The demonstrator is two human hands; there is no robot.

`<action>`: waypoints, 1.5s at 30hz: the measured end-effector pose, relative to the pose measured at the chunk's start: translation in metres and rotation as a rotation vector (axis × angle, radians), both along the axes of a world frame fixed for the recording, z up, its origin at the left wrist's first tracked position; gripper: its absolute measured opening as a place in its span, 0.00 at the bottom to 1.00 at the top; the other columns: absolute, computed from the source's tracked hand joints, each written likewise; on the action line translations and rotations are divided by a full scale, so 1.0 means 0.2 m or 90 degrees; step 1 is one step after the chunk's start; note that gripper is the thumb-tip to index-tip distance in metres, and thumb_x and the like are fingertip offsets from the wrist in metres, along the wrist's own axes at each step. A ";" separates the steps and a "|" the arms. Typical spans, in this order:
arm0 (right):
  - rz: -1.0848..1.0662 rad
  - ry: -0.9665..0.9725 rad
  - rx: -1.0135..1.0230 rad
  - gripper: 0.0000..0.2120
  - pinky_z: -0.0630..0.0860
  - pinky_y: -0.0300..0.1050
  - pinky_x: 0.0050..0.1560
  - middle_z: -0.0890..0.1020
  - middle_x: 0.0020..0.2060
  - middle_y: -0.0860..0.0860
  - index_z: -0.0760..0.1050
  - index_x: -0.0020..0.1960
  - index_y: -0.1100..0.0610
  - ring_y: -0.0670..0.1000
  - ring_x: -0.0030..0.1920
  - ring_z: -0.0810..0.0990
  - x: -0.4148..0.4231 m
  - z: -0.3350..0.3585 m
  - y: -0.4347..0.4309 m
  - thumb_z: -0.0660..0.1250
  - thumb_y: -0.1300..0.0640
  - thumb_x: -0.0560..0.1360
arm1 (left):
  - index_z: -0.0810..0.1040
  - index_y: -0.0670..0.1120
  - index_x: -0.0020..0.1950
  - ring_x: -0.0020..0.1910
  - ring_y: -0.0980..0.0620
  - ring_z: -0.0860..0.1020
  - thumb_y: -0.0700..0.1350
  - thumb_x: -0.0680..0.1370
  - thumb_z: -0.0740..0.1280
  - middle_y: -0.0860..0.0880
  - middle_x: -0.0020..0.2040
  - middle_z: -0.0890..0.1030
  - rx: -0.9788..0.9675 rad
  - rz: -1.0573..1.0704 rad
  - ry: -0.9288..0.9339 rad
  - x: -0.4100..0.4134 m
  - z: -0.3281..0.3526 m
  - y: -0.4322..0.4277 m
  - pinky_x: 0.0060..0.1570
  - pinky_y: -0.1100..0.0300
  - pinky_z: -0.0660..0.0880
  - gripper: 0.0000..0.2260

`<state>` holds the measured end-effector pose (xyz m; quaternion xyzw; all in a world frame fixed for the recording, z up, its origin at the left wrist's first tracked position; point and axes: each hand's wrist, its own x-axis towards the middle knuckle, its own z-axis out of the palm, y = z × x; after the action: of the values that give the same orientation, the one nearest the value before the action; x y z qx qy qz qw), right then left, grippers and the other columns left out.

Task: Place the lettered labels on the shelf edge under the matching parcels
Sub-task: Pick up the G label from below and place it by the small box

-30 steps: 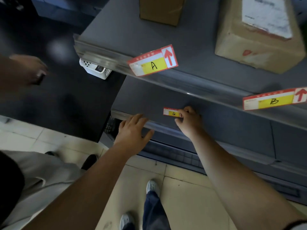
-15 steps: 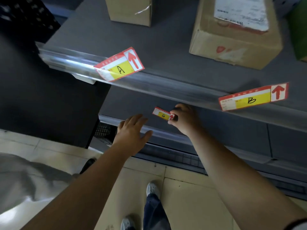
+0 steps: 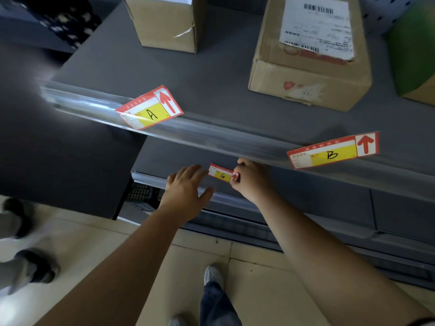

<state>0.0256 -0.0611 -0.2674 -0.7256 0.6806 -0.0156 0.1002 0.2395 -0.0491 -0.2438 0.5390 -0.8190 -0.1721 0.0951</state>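
My right hand (image 3: 253,181) pinches the right end of a small red and yellow label marked G (image 3: 223,174), held just above the lower shelf's clear edge strip (image 3: 150,180). My left hand (image 3: 186,192) reaches in beside it with fingers straight, fingertips close to the label's left end. On the upper shelf's edge strip (image 3: 211,132), label A (image 3: 150,108) sits tilted below a tall cardboard parcel (image 3: 164,22), and label B (image 3: 334,150) sits below a wide parcel (image 3: 310,52) bearing a white shipping slip.
A green box (image 3: 414,50) stands at the upper shelf's right end. Another person's shoes (image 3: 30,269) are on the tiled floor at the left. My own shoes (image 3: 211,275) are below, in front of the shelf base. A dark cabinet (image 3: 58,149) adjoins the shelving on the left.
The view has swung, bringing the parcels further into frame. My right hand has tilted the G label and shifted slightly; my left hand has stayed next to it. The other person's hand at the left has gone.
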 end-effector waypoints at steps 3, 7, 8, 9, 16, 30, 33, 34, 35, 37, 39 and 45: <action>-0.007 -0.031 -0.004 0.11 0.71 0.45 0.48 0.80 0.52 0.51 0.77 0.52 0.54 0.52 0.52 0.78 0.00 0.00 0.00 0.66 0.49 0.74 | 0.66 0.53 0.70 0.71 0.48 0.61 0.62 0.76 0.58 0.50 0.72 0.66 0.001 -0.001 0.012 -0.01 -0.01 0.01 0.68 0.47 0.56 0.25; -0.020 -0.089 -0.011 0.06 0.66 0.41 0.44 0.79 0.46 0.48 0.76 0.48 0.51 0.50 0.47 0.78 0.00 0.01 0.01 0.69 0.51 0.74 | 0.66 0.53 0.70 0.71 0.48 0.61 0.60 0.76 0.60 0.50 0.72 0.66 -0.002 0.003 0.019 -0.01 -0.02 0.01 0.68 0.46 0.55 0.24; -0.022 -0.093 -0.013 0.05 0.64 0.41 0.43 0.79 0.44 0.48 0.75 0.47 0.51 0.50 0.46 0.77 0.01 0.01 0.01 0.68 0.51 0.74 | 0.66 0.53 0.70 0.71 0.48 0.61 0.60 0.76 0.60 0.50 0.72 0.66 -0.007 0.005 0.020 0.00 -0.02 0.00 0.68 0.46 0.56 0.24; -0.023 -0.098 -0.013 0.03 0.63 0.42 0.43 0.79 0.43 0.48 0.75 0.46 0.51 0.50 0.45 0.77 0.01 0.01 0.01 0.68 0.52 0.75 | 0.66 0.53 0.70 0.71 0.48 0.62 0.60 0.76 0.60 0.50 0.71 0.66 -0.011 0.008 0.020 0.01 -0.02 0.00 0.67 0.47 0.56 0.24; -0.116 -0.278 0.020 0.07 0.78 0.47 0.51 0.83 0.49 0.54 0.80 0.52 0.56 0.52 0.49 0.80 0.00 0.00 0.00 0.64 0.60 0.77 | 0.66 0.53 0.70 0.70 0.47 0.62 0.63 0.75 0.57 0.50 0.72 0.66 -0.016 0.013 -0.003 0.01 -0.03 -0.03 0.67 0.46 0.57 0.26; -0.228 -0.621 0.085 0.06 0.73 0.35 0.48 0.82 0.45 0.51 0.79 0.51 0.58 0.48 0.47 0.80 -0.01 0.26 0.11 0.66 0.64 0.77 | 0.64 0.51 0.72 0.72 0.46 0.59 0.55 0.73 0.68 0.47 0.72 0.64 -0.101 -0.030 -0.030 -0.04 0.09 -0.01 0.68 0.46 0.54 0.29; -0.238 -0.621 0.087 0.06 0.74 0.35 0.48 0.83 0.46 0.51 0.80 0.51 0.56 0.48 0.48 0.81 0.00 0.35 0.20 0.66 0.62 0.77 | 0.69 0.50 0.68 0.70 0.44 0.63 0.53 0.72 0.70 0.46 0.70 0.68 -0.141 -0.051 -0.024 -0.03 0.15 0.04 0.67 0.43 0.57 0.26; -0.243 -0.618 0.082 0.06 0.74 0.38 0.50 0.83 0.47 0.51 0.80 0.50 0.54 0.49 0.49 0.81 0.00 0.38 0.24 0.66 0.62 0.77 | 0.71 0.50 0.66 0.69 0.43 0.66 0.52 0.71 0.71 0.45 0.69 0.70 -0.155 -0.062 -0.017 -0.02 0.17 0.06 0.66 0.42 0.59 0.25; -0.250 -0.620 0.075 0.06 0.75 0.40 0.51 0.84 0.47 0.50 0.80 0.50 0.53 0.49 0.49 0.81 0.01 0.40 0.27 0.66 0.62 0.77 | 0.72 0.49 0.65 0.67 0.43 0.67 0.52 0.71 0.72 0.45 0.67 0.71 -0.166 -0.072 -0.012 -0.02 0.19 0.08 0.64 0.42 0.61 0.24; -0.260 -0.628 0.063 0.06 0.75 0.39 0.50 0.83 0.47 0.49 0.79 0.51 0.52 0.48 0.48 0.81 0.04 0.46 0.36 0.66 0.60 0.77 | 0.73 0.49 0.64 0.66 0.43 0.69 0.52 0.70 0.73 0.45 0.66 0.73 -0.185 -0.086 -0.007 0.00 0.24 0.14 0.63 0.42 0.62 0.24; -0.245 -0.598 0.054 0.10 0.74 0.38 0.49 0.82 0.48 0.47 0.79 0.55 0.51 0.47 0.49 0.80 0.07 0.51 0.44 0.70 0.58 0.75 | 0.74 0.49 0.63 0.66 0.43 0.69 0.52 0.70 0.73 0.45 0.66 0.73 -0.197 -0.091 0.005 0.02 0.27 0.19 0.63 0.42 0.63 0.23; -0.035 -0.134 -0.144 0.21 0.63 0.47 0.60 0.76 0.60 0.47 0.74 0.65 0.48 0.51 0.61 0.71 0.14 0.68 0.82 0.70 0.51 0.72 | 0.75 0.51 0.61 0.63 0.44 0.72 0.53 0.70 0.72 0.46 0.63 0.75 -0.219 -0.127 0.028 0.07 0.47 0.44 0.60 0.43 0.65 0.20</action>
<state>0.0539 0.1020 -0.1311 -0.7075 0.6801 -0.1706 0.0881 0.2536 0.0385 -0.1497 0.4271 -0.8834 -0.0499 0.1864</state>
